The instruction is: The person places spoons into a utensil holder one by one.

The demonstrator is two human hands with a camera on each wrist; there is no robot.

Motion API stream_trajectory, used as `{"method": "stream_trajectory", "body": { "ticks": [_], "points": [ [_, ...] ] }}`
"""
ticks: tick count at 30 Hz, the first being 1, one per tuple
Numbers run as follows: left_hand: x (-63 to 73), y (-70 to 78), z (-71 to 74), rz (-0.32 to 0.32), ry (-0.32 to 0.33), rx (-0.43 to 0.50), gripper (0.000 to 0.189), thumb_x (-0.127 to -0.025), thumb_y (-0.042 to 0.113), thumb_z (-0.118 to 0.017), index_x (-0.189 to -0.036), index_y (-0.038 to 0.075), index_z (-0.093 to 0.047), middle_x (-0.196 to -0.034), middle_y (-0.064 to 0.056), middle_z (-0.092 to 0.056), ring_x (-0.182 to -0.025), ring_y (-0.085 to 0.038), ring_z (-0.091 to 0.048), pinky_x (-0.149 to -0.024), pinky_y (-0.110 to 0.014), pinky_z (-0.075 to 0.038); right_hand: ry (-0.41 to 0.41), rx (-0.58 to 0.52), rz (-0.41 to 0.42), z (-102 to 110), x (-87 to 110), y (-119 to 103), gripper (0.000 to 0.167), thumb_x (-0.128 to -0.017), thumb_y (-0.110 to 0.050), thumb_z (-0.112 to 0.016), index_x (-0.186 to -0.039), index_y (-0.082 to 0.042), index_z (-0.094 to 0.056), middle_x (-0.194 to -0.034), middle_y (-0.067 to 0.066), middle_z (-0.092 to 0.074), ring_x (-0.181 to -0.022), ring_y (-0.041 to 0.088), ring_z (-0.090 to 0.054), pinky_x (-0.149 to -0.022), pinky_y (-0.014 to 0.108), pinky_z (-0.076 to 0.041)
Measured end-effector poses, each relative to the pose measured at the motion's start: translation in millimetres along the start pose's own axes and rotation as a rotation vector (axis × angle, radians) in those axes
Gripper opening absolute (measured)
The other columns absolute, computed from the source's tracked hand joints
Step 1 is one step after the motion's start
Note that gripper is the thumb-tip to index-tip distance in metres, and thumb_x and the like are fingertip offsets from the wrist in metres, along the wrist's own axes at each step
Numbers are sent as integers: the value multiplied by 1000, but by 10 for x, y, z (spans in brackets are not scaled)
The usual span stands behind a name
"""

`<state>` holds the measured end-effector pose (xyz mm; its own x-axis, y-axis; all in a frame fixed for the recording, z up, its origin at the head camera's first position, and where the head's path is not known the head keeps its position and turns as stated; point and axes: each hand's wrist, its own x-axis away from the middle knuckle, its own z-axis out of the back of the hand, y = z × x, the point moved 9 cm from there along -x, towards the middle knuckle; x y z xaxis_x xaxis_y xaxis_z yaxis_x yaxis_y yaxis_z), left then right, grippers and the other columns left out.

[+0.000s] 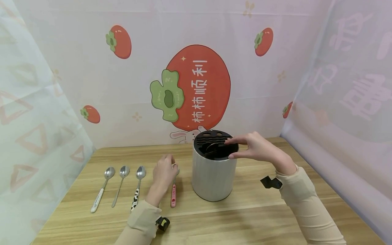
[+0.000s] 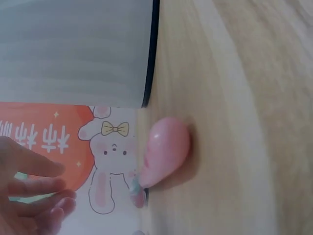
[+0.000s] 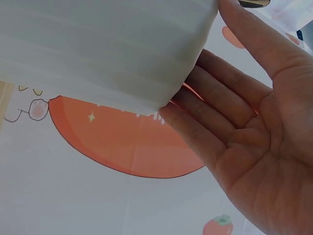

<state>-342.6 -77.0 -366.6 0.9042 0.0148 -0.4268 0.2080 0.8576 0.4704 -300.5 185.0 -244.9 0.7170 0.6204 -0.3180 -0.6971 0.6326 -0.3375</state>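
My left hand [image 1: 164, 171] hovers over the metal end of a pink-handled utensil [image 1: 173, 195], its fingers loosely bent. That metal end is mostly hidden, so I cannot tell whether it is a spoon or a fork. In the left wrist view the pink handle [image 2: 166, 152] lies on the table, apart from the fingers [image 2: 39, 188]. My right hand [image 1: 255, 147] is at the right rim of a white cylindrical utensil holder [image 1: 213, 177] with a black slotted top. Its fingers extend over the opening and the thumb is by the front rim. Inside the opening shows a shiny curved utensil end [image 1: 211, 147].
Left of the left hand lie three spoons in a row: a white-handled spoon [image 1: 102, 190], a plain metal spoon [image 1: 120, 185] and a spoon with a black-and-white handle [image 1: 138, 187]. A printed cloth backdrop [image 1: 137, 81] stands behind the wooden table [image 1: 196, 224], with cloth on both sides.
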Motion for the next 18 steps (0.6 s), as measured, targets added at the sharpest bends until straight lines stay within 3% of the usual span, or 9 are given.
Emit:
{"method": "stream_trajectory", "body": {
  "ticks": [13, 18],
  "points": [
    [20, -159, -243, 128, -251, -66, 15, -79, 15, -70, -84, 4, -63, -75, -8, -57, -63, -21, -54, -50, -29, -43, -1, -13, -7, 2, 1, 14, 48, -79, -42, -74, -119, -18, -67, -117, -4, -68, -114, 16, -61, -92, 39, -51],
    [32, -195, -310, 132, -296, -104, 13, -77, 13, -69, -84, 2, -64, -72, -9, -58, -61, -21, -54, -49, -30, -43, 2, -5, -7, -4, 6, 14, 48, -79, -42, -74, -119, -18, -67, -117, -4, -68, -113, 16, -62, -91, 39, -51]
  ]
}}
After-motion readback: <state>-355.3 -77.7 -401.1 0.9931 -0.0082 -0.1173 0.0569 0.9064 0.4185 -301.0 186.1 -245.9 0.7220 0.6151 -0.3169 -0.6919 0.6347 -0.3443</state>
